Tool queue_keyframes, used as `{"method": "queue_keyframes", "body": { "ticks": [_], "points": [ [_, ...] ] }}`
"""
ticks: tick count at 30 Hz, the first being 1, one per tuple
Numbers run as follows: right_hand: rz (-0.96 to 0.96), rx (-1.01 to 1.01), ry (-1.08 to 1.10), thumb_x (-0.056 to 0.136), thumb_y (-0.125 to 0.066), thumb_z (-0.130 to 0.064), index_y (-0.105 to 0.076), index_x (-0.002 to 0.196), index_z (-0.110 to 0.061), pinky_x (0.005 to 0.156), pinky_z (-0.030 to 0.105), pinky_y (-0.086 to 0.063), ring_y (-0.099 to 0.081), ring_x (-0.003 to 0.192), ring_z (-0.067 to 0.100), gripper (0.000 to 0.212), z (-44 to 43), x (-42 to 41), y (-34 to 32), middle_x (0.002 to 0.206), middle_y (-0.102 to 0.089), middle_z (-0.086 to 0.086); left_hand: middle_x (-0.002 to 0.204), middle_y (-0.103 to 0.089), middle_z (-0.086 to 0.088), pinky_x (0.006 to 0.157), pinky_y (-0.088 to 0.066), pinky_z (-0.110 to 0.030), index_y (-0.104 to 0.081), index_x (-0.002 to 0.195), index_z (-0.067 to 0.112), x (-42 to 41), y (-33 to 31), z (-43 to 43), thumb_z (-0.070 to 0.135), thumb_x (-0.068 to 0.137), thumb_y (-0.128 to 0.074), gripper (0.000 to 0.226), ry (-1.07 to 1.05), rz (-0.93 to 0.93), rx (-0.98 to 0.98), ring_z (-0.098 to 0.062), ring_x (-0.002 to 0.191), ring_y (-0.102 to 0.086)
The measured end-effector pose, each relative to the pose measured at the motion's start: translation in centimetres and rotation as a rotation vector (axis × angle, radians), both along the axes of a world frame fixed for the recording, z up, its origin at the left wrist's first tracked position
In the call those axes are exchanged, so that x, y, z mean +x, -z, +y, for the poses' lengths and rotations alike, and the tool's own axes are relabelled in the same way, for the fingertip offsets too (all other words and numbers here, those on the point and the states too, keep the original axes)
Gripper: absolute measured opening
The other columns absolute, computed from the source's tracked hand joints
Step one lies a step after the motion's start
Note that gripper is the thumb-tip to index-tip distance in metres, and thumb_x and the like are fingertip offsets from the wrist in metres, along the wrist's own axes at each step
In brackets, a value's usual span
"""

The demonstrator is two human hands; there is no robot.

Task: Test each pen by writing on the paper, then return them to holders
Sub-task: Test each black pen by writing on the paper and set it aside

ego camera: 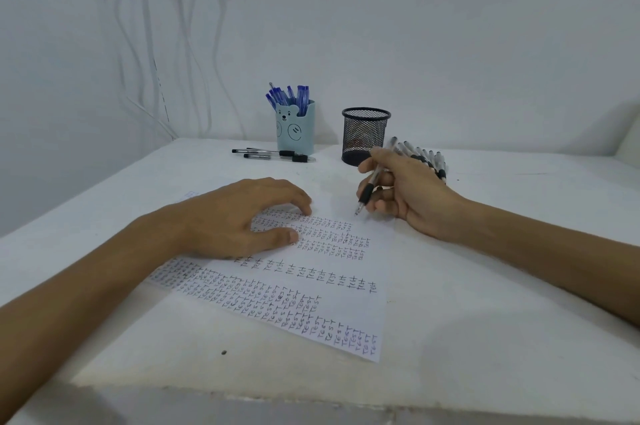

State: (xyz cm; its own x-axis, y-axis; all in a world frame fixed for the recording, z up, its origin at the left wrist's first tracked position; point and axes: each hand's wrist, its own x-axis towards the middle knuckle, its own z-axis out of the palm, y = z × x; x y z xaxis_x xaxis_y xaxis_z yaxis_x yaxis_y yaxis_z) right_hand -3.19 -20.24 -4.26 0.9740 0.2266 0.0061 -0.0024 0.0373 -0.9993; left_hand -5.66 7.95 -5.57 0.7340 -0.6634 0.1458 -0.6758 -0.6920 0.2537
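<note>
A sheet of paper (pixel 346 307) covered with rows of the word "test" lies on the white table. My left hand (pixel 239 217) rests flat on its upper left part, fingers spread. My right hand (pixel 405 189) grips a clear pen with a black grip (pixel 367 194), tip pointing down just above the paper's top right corner. A light blue bear holder (pixel 295 132) at the back holds several blue-capped pens (pixel 289 95). Beside it stands a black mesh holder (pixel 364 135), with no pen showing above its rim.
Two black pens (pixel 273 154) lie on the table left of the bear holder. A row of several black-grip pens (pixel 429 156) lies behind my right hand. White cables (pixel 149 54) hang down the wall at the left. The table's front edge (pixel 242 397) is near.
</note>
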Motion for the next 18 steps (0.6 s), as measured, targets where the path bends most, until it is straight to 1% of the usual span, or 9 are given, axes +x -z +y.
{"method": "queue_keyframes", "body": {
  "ticks": [2, 4, 6, 7, 9, 10, 13, 16, 18],
  "points": [
    [-0.045, -0.067, 0.003, 0.104, -0.053, -0.041, -0.061, 0.092, -0.011, 0.039, 0.019, -0.046, -0.059, 0.044, 0.018, 0.033, 0.1, 0.3, -0.1, 0.072, -0.067, 0.015, 0.148, -0.044, 0.035, 0.119, -0.037, -0.042, -0.051, 0.137, 0.050, 0.0, 0.0, 0.1, 0.072, 0.096, -0.046, 0.047, 0.005, -0.004, 0.002, 0.002, 0.141, -0.041],
    [-0.124, -0.219, 0.016, 0.104, -0.053, -0.042, -0.064, 0.091, -0.008, 0.037, 0.019, -0.041, -0.055, 0.041, 0.015, 0.038, 0.0, 0.9, -0.6, 0.067, -0.065, 0.013, 0.148, -0.044, 0.035, 0.119, -0.036, -0.042, -0.050, 0.136, 0.051, 0.0, 0.1, 0.1, 0.073, 0.096, -0.045, 0.046, 0.005, -0.003, 0.002, 0.003, 0.142, -0.040],
    [-0.245, -0.508, 0.042, 0.104, -0.052, -0.043, -0.068, 0.091, -0.003, 0.036, 0.019, -0.036, -0.051, 0.036, 0.014, 0.046, 0.0, 2.1, -1.4, 0.061, -0.060, 0.010, 0.148, -0.043, 0.036, 0.120, -0.035, -0.041, -0.050, 0.136, 0.051, 0.1, 0.1, 0.2, 0.073, 0.095, -0.045, 0.046, 0.002, 0.000, -0.003, 0.004, 0.142, -0.040],
    [-0.309, -0.678, 0.055, 0.104, -0.052, -0.044, -0.066, 0.085, -0.001, 0.037, 0.020, -0.036, -0.050, 0.037, 0.013, 0.049, 0.0, 2.7, -1.8, 0.059, -0.058, 0.010, 0.148, -0.043, 0.035, 0.120, -0.035, -0.041, -0.051, 0.136, 0.051, 0.1, 0.1, 0.2, 0.073, 0.095, -0.046, 0.046, 0.004, 0.000, -0.008, 0.004, 0.142, -0.040],
    [-0.457, -1.043, 0.092, 0.102, -0.055, -0.044, -0.052, 0.072, -0.007, 0.049, 0.026, -0.035, -0.051, 0.052, 0.019, 0.047, 0.2, 3.9, -2.6, 0.065, -0.056, 0.011, 0.148, -0.044, 0.035, 0.119, -0.036, -0.041, -0.051, 0.136, 0.050, 0.1, 0.1, 0.1, 0.072, 0.096, -0.047, 0.046, 0.012, 0.000, -0.019, 0.004, 0.141, -0.041],
    [-0.530, -1.185, 0.112, 0.101, -0.057, -0.042, -0.048, 0.076, -0.008, 0.054, 0.031, -0.033, -0.050, 0.063, 0.023, 0.043, 0.4, 4.4, -2.8, 0.071, -0.054, 0.012, 0.148, -0.045, 0.034, 0.119, -0.037, -0.042, -0.052, 0.136, 0.049, 0.1, 0.1, 0.1, 0.071, 0.096, -0.047, 0.046, 0.016, 0.001, -0.024, 0.003, 0.141, -0.041],
    [-0.607, -1.302, 0.168, 0.099, -0.058, -0.031, -0.043, 0.097, -0.006, 0.062, 0.035, -0.036, -0.050, 0.083, 0.028, 0.029, 1.3, 5.4, -3.0, 0.093, -0.051, 0.010, 0.148, -0.046, 0.034, 0.119, -0.037, -0.043, -0.053, 0.135, 0.049, 0.1, 0.2, 0.1, 0.071, 0.095, -0.048, 0.046, 0.016, 0.007, -0.038, 0.002, 0.141, -0.042],
    [-0.573, -1.412, 0.175, 0.096, -0.055, -0.019, -0.048, 0.097, -0.005, 0.057, 0.032, -0.035, -0.049, 0.079, 0.025, 0.016, 1.8, 5.8, -2.8, 0.095, -0.052, 0.008, 0.148, -0.046, 0.033, 0.119, -0.036, -0.044, -0.053, 0.136, 0.049, 0.2, 0.3, 0.2, 0.071, 0.095, -0.048, 0.046, 0.018, 0.008, -0.048, 0.001, 0.142, -0.043],
    [-0.557, -1.505, 0.155, 0.094, -0.055, -0.018, -0.053, 0.095, -0.004, 0.059, 0.031, -0.037, -0.050, 0.079, 0.026, 0.014, 2.0, 6.0, -2.6, 0.094, -0.054, 0.008, 0.148, -0.046, 0.033, 0.119, -0.036, -0.044, -0.053, 0.136, 0.048, 0.3, 0.3, 0.2, 0.071, 0.095, -0.049, 0.047, 0.020, 0.008, -0.052, 0.001, 0.142, -0.042]
  ]
}}
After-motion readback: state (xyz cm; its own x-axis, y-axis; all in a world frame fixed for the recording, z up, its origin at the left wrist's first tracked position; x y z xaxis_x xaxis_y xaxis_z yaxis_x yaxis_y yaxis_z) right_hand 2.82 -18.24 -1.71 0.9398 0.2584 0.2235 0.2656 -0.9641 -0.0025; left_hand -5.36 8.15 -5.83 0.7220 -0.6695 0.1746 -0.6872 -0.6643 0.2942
